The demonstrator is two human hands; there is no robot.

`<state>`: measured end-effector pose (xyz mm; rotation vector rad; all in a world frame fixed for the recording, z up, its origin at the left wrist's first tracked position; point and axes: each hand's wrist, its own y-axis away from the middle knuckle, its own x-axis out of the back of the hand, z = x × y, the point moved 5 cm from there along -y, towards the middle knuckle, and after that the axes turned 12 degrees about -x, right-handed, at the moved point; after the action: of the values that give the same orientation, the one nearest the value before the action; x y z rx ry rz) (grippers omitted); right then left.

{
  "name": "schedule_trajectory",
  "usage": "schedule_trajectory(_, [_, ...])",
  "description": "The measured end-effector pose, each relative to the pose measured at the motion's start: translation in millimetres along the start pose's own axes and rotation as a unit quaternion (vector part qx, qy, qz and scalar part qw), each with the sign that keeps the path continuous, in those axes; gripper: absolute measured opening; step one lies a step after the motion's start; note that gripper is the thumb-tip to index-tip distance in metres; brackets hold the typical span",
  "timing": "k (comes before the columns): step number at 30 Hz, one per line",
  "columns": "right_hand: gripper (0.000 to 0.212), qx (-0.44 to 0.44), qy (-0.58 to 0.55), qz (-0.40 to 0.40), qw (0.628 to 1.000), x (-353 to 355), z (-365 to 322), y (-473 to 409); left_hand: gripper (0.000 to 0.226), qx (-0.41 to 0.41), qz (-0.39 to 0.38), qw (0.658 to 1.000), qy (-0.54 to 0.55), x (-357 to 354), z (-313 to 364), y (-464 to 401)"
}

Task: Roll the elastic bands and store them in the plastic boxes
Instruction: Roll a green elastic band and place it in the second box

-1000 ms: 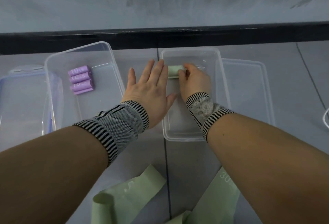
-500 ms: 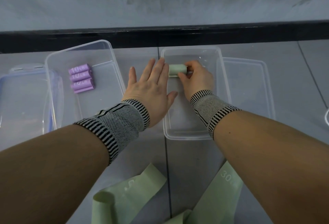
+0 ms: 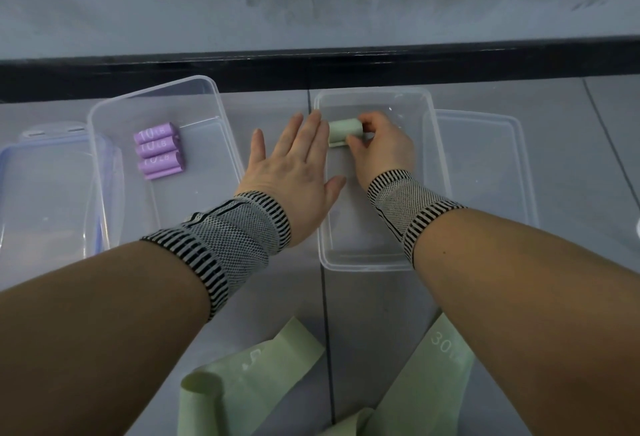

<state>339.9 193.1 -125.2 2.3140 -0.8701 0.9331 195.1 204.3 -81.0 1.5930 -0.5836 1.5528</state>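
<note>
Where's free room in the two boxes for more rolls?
Left clear plastic box: bare floor nearer than the three purple rolled bands. Right clear plastic box: far end crowded by the green rolled band and both hands, right, left; near end bare.

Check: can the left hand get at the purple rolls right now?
Probably yes: the left hand lies open and empty between the boxes, and the purple rolls sit uncovered in the open left box.

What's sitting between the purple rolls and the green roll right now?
In the head view, the left hand lies flat between the purple rolls and the green roll, alongside both boxes' clear walls.
</note>
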Motion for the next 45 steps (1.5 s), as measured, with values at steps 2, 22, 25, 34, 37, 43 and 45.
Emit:
schedule_trajectory(2, [0.028, -0.010, 0.005, 0.000, 1.000, -1.4, -0.2, -1.6, 0.071, 0.000, -0.002, 1.000, -0.001, -0.2, -0.2, -0.3])
schedule_trajectory(22, [0.027, -0.008, -0.011, -0.004, 1.000, -4.0, -1.2, 1.2, 0.071, 0.001, 0.001, 1.000, 0.007, -1.5, -1.3, -0.8])
schedule_trajectory(25, [0.023, -0.026, -0.018, 0.006, 0.999, -4.5, -1.2, 1.0, 0.071, 0.001, 0.002, 1.000, 0.006, -1.8, -1.3, -0.8])
schedule_trajectory(34, [0.030, -0.019, -0.003, -0.008, 1.000, -5.8, -2.0, 0.7, 0.071, 0.002, -0.003, 1.000, 0.002, -2.0, -0.7, -0.9])
schedule_trajectory(37, [0.032, -0.018, -0.015, -0.008, 1.000, -5.5, -1.3, 3.8, 0.071, -0.001, 0.001, 1.000, 0.004, -1.4, -0.9, -1.0])
schedule_trajectory(43, [0.026, -0.032, -0.012, 0.005, 0.999, -7.1, -2.1, 0.9, 0.071, 0.001, -0.007, 1.000, -0.001, -0.9, -0.5, -0.6])
schedule_trajectory(45, [0.026, -0.037, -0.014, 0.009, 0.999, -7.9, -1.9, 0.4, 0.072, 0.000, -0.010, 1.000, -0.002, -0.4, -0.3, -1.1])
